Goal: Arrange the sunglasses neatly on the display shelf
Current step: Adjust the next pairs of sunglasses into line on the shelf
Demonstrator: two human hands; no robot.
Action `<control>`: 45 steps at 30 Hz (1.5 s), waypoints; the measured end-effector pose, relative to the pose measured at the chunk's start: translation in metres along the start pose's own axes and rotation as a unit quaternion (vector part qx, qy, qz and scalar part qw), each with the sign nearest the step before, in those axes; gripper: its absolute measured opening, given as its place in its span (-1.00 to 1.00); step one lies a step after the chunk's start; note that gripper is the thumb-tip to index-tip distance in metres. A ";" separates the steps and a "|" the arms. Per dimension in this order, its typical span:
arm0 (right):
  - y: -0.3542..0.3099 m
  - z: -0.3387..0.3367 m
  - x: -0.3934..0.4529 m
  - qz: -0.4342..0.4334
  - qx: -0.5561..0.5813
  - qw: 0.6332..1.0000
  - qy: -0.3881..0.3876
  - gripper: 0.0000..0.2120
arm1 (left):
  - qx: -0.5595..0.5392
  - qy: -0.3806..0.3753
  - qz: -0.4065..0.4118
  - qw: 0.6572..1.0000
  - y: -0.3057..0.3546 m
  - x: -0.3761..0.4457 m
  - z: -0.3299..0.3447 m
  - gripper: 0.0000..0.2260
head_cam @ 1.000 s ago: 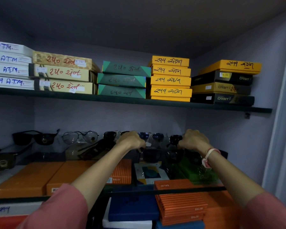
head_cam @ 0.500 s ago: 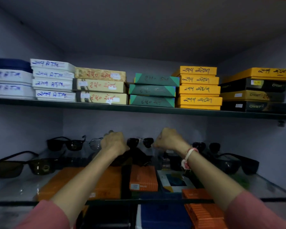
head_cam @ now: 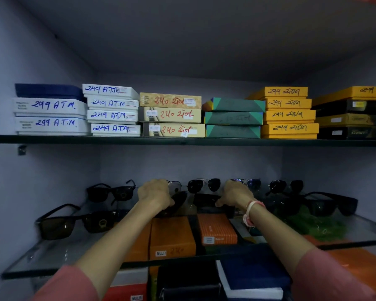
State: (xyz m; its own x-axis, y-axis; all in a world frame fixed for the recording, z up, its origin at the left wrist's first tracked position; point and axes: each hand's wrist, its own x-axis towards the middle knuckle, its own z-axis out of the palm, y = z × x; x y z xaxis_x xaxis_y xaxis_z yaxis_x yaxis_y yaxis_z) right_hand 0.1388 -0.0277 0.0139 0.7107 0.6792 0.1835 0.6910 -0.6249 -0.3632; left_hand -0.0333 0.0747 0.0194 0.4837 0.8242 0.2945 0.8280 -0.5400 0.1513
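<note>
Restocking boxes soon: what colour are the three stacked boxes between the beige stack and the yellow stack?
Green boxes, with lighter corner triangles; seen in the head view.

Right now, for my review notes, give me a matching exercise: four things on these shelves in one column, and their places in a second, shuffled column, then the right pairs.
Things:
1. brown-lens sunglasses
2. green boxes
3. wristband
4. blue box

Places:
A. top of the far-left stack on the upper shelf
B. on the right hand's wrist
C. front left of the glass shelf
D. upper shelf, between the beige boxes and the yellow boxes

Pairs: 1-C, 2-D, 3-B, 4-A
</note>
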 end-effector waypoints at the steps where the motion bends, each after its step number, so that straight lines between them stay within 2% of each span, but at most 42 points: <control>1: 0.001 0.002 0.001 0.007 -0.001 1.000 0.003 -0.49 | -0.001 0.004 0.002 1.000 -0.003 0.000 0.000 -0.62; 5: -0.002 0.004 0.001 0.018 0.001 1.000 0.015 -0.42 | -0.006 0.007 0.013 1.000 -0.007 -0.002 -0.001 -0.65; 8: -0.005 -0.001 0.002 -0.003 0.018 1.000 0.018 -0.51 | -0.010 0.018 0.030 0.999 -0.003 -0.003 0.003 -0.67; 11: -0.005 -0.010 0.000 -0.047 0.070 0.996 -0.011 -0.65 | -0.052 0.093 0.060 0.993 0.003 -0.005 0.006 -0.66; 13: -0.002 -0.018 -0.004 -0.107 0.112 0.988 -0.019 -0.71 | -0.137 0.126 0.077 0.979 0.006 -0.003 0.005 -0.68; 15: 0.002 -0.026 -0.012 -0.164 0.135 0.977 -0.022 -0.75 | -0.240 0.057 0.078 0.966 0.009 0.003 0.001 -0.62; 18: 0.007 -0.034 -0.017 -0.197 0.144 0.970 -0.012 -0.77 | -0.369 -0.119 0.041 0.921 0.017 0.008 -0.004 -0.48; 20: 0.012 -0.038 -0.017 -0.211 0.144 0.967 0.002 -0.77 | -0.409 -0.143 0.030 0.901 0.020 0.008 -0.006 -0.48; 24: 0.018 -0.042 -0.014 -0.199 0.161 0.966 0.021 -0.75 | -0.410 -0.117 0.013 0.904 0.029 0.007 -0.008 -0.62; 29: 0.011 -0.039 -0.012 -0.164 0.179 0.963 0.114 -0.86 | -0.297 -0.016 0.009 0.955 0.048 0.006 -0.008 -0.72; 32: 0.009 -0.034 -0.013 -0.139 0.180 0.961 0.156 -0.93 | -0.242 0.016 0.013 0.970 0.053 0.005 -0.008 -0.77; 36: 0.013 -0.040 -0.013 -0.121 0.154 0.957 0.212 -0.84 | -0.195 0.041 0.026 0.980 0.053 0.006 -0.005 -0.76; 41: 0.025 -0.046 -0.006 -0.065 0.130 0.967 0.208 -0.84 | -0.190 0.029 -0.001 0.981 0.048 0.006 -0.015 -0.68; 45: 0.033 -0.043 -0.005 -0.041 0.119 0.979 0.162 -0.76 | -0.240 -0.010 -0.016 0.970 0.049 0.009 -0.018 -0.75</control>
State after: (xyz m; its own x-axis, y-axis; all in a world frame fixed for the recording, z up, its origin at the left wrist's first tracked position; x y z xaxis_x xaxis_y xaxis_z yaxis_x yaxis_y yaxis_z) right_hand 0.1640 -0.0685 0.0406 0.6849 0.5415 0.4875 0.7249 -0.4393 -0.5306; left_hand 0.0067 0.0521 0.0464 0.4698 0.8424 0.2639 0.6169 -0.5272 0.5844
